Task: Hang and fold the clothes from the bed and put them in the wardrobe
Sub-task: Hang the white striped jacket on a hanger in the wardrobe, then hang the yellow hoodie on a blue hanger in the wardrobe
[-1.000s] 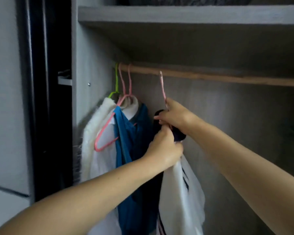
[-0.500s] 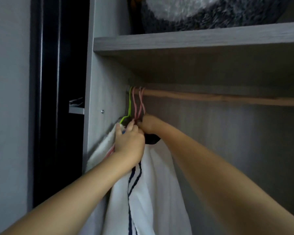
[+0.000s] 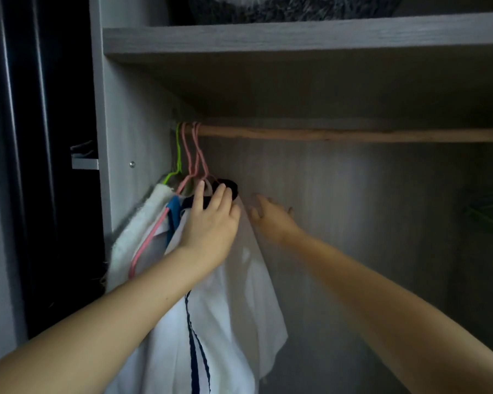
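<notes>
grey wood-grain wardrobe panels (image 3: 131, 109) fill my view, with a thick grey shelf (image 3: 296, 38) overhead and a bare wooden hanging rail (image 3: 353, 135) running right beneath it. a second ago the pink wire hanger (image 3: 199, 155) carrying the white garment with navy stripes (image 3: 234, 308) sat further right on the rail, with both hands closed around its dark collar; now it is bunched at the far left end with the lime green hanger (image 3: 178, 155) and the other pink one. my right hand (image 3: 271, 217) has let go and hovers just right of the garment, fingers spread and holding nothing. my left hand (image 3: 211, 223) rests flat on the dark collar (image 3: 228, 186), fingers straight and pressing rather than gripping. i judge this item is hung, so the next trip is back to the bed. beside it hang a fluffy white garment (image 3: 137, 231) and a blue one (image 3: 172, 214), mostly covered. whatever dark fuzzy thing (image 3: 282, 7) sits on the shelf is cut off at the top. far right, something green (image 3: 490, 209) is too dim to identify, and the bed is out of sight.
</notes>
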A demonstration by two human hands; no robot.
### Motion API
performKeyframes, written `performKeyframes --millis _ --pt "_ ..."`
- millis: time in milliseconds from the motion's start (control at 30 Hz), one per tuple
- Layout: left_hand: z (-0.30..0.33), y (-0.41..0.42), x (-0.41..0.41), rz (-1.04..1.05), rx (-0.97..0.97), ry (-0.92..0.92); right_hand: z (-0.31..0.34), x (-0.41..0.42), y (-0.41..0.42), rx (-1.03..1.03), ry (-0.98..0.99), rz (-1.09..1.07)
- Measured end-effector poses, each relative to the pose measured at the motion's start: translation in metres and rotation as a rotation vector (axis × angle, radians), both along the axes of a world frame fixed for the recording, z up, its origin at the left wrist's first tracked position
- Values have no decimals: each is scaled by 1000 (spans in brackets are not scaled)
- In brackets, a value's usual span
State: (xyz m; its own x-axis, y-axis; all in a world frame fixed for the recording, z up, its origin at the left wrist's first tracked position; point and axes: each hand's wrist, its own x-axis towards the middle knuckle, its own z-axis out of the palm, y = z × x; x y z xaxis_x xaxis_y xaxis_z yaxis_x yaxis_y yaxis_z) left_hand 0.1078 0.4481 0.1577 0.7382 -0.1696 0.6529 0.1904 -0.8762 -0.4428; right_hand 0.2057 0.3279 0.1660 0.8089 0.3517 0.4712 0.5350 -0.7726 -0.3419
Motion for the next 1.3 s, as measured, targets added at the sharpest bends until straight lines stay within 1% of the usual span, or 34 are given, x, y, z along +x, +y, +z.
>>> performKeyframes --millis 67,200,267,367,467,533,600,667,800,867,967,1133,1233,1300 --pt "-5 -24 2 -61 -73 103 -10 -2 -37 -26 -4 -99" --pt "-26 -71 11 -185 -182 213 -33 -24 -106 -44 -60 -286" --pt "-42 -100 10 -271 -200 262 -52 -42 -138 -77 -68 -343" --pt "-71 -146 4 -404 -205 326 -82 -75 -187 -127 -32 -396" --pt "-99 -195 -6 -551 -219 384 -115 -113 -236 -216 11 -495" --pt "-117 -229 -16 -668 -271 435 -136 -144 -269 -250 55 -569" --pt "-136 -266 -31 -812 -342 477 -154 -182 -304 -225 95 -638" --pt "-155 -307 -53 -922 -353 519 -172 -225 -343 -192 149 -712" --pt "-193 -401 -116 -1121 -276 647 -210 -323 -425 -205 287 -900" --pt "-210 -451 -155 -1203 -269 716 -230 -377 -467 -167 355 -1006" --pt "-240 -531 -216 -1299 -230 834 -259 -465 -528 -99 442 -1158" --pt "-284 -629 -305 -1414 -140 1002 -294 -591 -595 -9 622 -1350" --pt "-305 -670 -341 -1475 -100 1053 -314 -649 -623 51 701 -1433" --pt "-316 -693 -353 -1507 -92 1092 -322 -673 -636 54 727 -1471"
